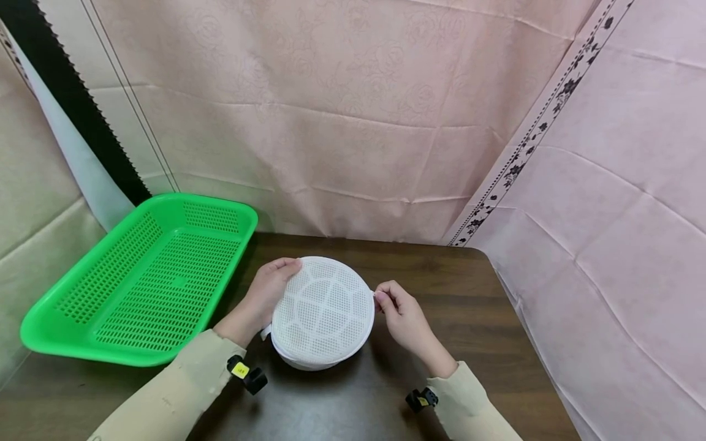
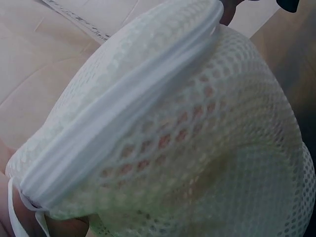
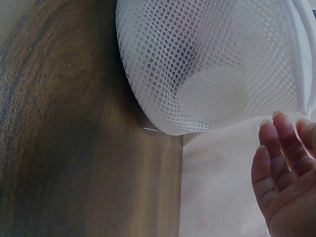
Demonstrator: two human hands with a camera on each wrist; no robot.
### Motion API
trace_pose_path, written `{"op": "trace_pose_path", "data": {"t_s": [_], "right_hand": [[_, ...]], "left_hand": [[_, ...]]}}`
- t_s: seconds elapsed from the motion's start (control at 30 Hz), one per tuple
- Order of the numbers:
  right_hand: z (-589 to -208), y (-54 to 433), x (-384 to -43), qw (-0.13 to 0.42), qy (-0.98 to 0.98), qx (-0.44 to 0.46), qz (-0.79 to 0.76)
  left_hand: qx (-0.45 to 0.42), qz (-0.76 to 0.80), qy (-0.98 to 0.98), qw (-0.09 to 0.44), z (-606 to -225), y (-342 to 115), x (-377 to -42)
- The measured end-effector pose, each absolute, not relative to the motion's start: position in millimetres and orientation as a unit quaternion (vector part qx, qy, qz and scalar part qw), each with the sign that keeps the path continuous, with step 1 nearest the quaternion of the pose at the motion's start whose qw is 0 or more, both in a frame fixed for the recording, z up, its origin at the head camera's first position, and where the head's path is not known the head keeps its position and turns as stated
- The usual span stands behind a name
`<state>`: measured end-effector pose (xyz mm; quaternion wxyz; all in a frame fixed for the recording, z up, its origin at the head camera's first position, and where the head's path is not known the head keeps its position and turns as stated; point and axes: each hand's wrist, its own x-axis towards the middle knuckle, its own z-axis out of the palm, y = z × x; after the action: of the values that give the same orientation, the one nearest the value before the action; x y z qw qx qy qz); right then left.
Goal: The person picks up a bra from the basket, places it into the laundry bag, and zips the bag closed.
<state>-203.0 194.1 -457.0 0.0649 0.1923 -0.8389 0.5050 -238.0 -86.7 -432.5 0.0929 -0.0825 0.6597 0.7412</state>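
Note:
A round white mesh laundry bag (image 1: 324, 312) is held over the table, its flat grid-patterned end facing up. My left hand (image 1: 269, 289) grips its upper left rim, thumb on top. At the right rim, my right hand (image 1: 401, 315) pinches a small tab with thumb and index finger; the other fingers (image 3: 269, 163) spread a little in the right wrist view. A smooth white band (image 2: 123, 106) runs along the bag's edge in the left wrist view. Through the netting (image 3: 163, 54) a pale round patch shows. A white strap (image 1: 266, 332) hangs at the bag's left side.
A green perforated plastic basket (image 1: 171, 288) stands left of the bag, close to my left forearm. Under everything is a dark wooden table (image 1: 452, 294). Pale patterned cloth (image 1: 331, 122) hangs behind it and along both sides.

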Motion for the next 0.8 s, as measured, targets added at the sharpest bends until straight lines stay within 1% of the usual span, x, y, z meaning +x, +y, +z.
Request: {"op": "trace_pose_path", "data": {"t_s": [0.2, 0.37, 0.63, 0.8], "right_hand": [[-452, 189, -199, 0.073, -0.837, 0.187, 0.509], [-442, 185, -193, 0.073, -0.832, 0.187, 0.517], [-455, 191, -200, 0.058, -0.838, 0.183, 0.511], [-457, 192, -200, 0.061, -0.837, 0.195, 0.507]], "left_hand": [[-0.103, 0.737, 0.665, 0.068, -435, -92, -243], [-0.104, 0.743, 0.658, 0.063, -438, -92, -244], [-0.113, 0.752, 0.646, 0.060, -438, -90, -242], [-0.117, 0.754, 0.644, 0.053, -437, -89, -241]]}}
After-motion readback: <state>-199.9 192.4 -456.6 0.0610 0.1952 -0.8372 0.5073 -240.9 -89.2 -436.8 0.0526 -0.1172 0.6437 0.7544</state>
